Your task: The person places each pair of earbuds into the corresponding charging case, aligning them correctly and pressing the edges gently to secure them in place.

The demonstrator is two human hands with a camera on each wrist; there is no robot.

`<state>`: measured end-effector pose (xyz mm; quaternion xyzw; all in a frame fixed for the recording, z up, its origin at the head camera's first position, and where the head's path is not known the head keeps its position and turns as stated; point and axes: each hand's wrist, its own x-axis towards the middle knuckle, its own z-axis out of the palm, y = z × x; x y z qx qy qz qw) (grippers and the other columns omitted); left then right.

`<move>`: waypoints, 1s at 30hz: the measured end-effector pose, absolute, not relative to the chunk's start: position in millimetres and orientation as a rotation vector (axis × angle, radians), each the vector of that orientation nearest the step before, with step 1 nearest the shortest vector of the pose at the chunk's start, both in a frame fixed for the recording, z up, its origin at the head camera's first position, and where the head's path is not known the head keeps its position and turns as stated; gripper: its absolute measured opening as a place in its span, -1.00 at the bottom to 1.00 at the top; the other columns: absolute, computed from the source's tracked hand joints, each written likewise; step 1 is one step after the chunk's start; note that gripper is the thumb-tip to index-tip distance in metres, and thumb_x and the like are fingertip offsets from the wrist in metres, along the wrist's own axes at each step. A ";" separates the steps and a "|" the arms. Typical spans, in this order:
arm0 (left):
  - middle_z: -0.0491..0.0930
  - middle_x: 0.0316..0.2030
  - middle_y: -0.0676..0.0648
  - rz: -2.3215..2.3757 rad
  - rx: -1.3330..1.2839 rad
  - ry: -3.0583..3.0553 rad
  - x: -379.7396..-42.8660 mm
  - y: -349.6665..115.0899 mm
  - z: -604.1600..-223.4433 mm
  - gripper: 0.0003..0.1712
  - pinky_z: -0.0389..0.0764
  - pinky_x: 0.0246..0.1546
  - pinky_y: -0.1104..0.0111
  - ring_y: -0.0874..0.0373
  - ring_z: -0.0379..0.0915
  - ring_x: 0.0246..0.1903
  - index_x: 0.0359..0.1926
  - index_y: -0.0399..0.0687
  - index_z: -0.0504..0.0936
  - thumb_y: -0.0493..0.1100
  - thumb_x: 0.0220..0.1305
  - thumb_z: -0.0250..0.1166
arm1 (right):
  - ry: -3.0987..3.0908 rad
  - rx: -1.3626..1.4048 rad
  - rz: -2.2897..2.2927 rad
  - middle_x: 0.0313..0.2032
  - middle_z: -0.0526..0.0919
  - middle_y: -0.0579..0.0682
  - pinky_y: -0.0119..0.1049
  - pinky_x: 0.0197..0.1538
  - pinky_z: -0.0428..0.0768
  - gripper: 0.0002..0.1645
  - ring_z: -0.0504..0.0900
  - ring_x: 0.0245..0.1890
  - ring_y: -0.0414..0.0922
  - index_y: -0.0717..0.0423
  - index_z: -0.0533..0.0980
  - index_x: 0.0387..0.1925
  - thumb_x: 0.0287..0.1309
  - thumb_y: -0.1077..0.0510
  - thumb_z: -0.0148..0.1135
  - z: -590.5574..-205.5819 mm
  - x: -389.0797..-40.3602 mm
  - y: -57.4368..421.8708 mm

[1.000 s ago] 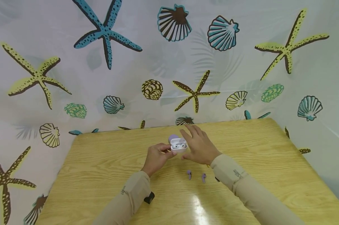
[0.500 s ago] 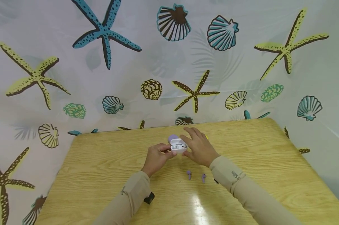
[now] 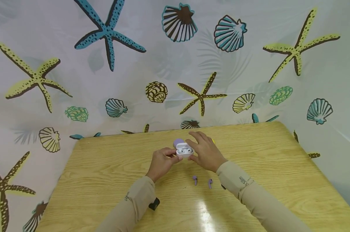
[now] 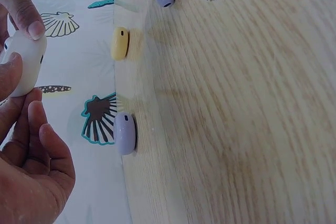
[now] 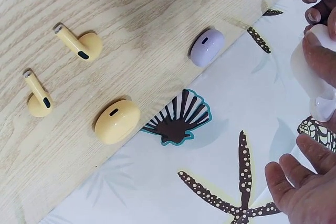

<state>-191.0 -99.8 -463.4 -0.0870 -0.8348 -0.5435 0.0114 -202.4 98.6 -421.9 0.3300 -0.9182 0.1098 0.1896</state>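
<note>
A: Where is the white earbud case (image 3: 184, 155)?

B: Between the person's hands, above the desk (image 3: 105, 180), with its lid (image 3: 182, 145) standing up. The two white earbuds (image 3: 189, 150) sit inside, one in each hollow.

A: And how do the hands hold it?

B: The left hand (image 3: 160, 165) pinches the case's left end, thumb in front and fingers behind. The right hand (image 3: 208, 154) grips the right end more lightly, thumb low and forefinger up by the lid, its other fingers spread. How firmly it presses, nobody can tell.

A: Which step does that look like?

B: Holding the case open with both buds seated, at a guess. Nothing is being lifted out or put in.

A: What would the next move call for?

B: Probably a steady left hand, so that the right can work at the lid or a bud without tipping the case.

A: What lies around them?

B: The purple case (image 3: 178, 141) rests just behind, near the desk's far edge. The yellow case (image 5: 118, 121) lies along that edge too, farther to the right. Both look closed. A pair of purple earbuds (image 3: 195, 179) lies nearer the person, and the right wrist view shows two yellow earbuds (image 5: 90, 45).

A: And beyond?

B: A backdrop (image 3: 163, 61) printed with starfish and shells.
</note>
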 end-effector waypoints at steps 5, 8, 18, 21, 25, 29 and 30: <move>0.71 -0.29 -0.03 -1.701 -0.264 -2.607 -190.7 -99.7 -464.5 -0.72 0.56 -0.34 0.41 0.18 0.57 -0.28 -0.15 -0.06 0.75 -0.13 0.08 0.44 | -2.589 0.928 0.316 0.22 0.46 0.17 0.09 0.04 0.58 -0.31 0.47 0.20 0.17 0.09 0.54 0.06 -0.17 -0.03 0.53 -423.5 -202.3 98.7; 0.71 -0.29 -0.03 -1.703 -0.253 -2.611 -190.3 -99.3 -465.1 -0.72 0.56 -0.35 0.42 0.19 0.57 -0.29 -0.15 -0.05 0.75 -0.12 0.08 0.44 | -2.592 0.929 0.328 0.21 0.47 0.15 0.08 0.05 0.57 -0.33 0.47 0.21 0.15 0.10 0.54 0.05 -0.15 -0.02 0.52 -424.4 -202.1 99.1; 0.71 -0.30 -0.03 -1.693 -0.260 -2.618 -191.1 -97.2 -463.0 -0.72 0.57 -0.33 0.37 0.17 0.58 -0.28 -0.14 -0.06 0.75 -0.13 0.08 0.43 | -2.548 0.946 0.320 0.18 0.51 0.14 0.04 0.09 0.57 -0.35 0.50 0.18 0.14 0.11 0.55 0.03 -0.14 -0.02 0.52 -425.3 -202.6 101.9; 0.71 -0.30 -0.04 -1.701 -0.263 -2.616 -191.2 -96.8 -463.1 -0.72 0.57 -0.32 0.37 0.16 0.58 -0.28 -0.13 -0.08 0.75 -0.14 0.09 0.43 | -2.544 0.953 0.333 0.18 0.52 0.13 0.03 0.10 0.57 -0.37 0.50 0.18 0.13 0.11 0.55 0.02 -0.13 -0.01 0.51 -425.9 -203.0 102.6; 0.72 -0.28 -0.05 -1.710 -0.280 -2.612 -191.3 -96.4 -464.0 -0.71 0.58 -0.32 0.39 0.15 0.59 -0.27 -0.13 -0.09 0.74 -0.14 0.09 0.43 | -2.536 0.963 0.351 0.17 0.53 0.12 0.01 0.13 0.56 -0.39 0.51 0.17 0.12 0.12 0.56 0.01 -0.13 0.00 0.51 -426.0 -202.7 103.4; 0.72 -0.27 -0.07 -1.750 -0.279 -2.606 -191.0 -96.9 -465.3 -0.72 0.59 -0.32 0.40 0.14 0.59 -0.25 -0.12 -0.10 0.74 -0.15 0.10 0.42 | -2.519 0.975 0.365 0.16 0.55 0.11 -0.03 0.15 0.55 -0.42 0.52 0.16 0.12 0.13 0.58 -0.03 -0.14 0.03 0.51 -426.8 -202.1 103.6; 0.72 -0.27 -0.07 -1.764 -0.271 -2.604 -191.0 -97.1 -465.7 -0.72 0.60 -0.32 0.40 0.14 0.60 -0.25 -0.13 -0.10 0.74 -0.15 0.11 0.42 | -2.514 0.982 0.370 0.15 0.55 0.11 -0.03 0.16 0.55 -0.45 0.52 0.16 0.11 0.13 0.59 -0.04 -0.13 0.05 0.51 -427.0 -201.9 103.4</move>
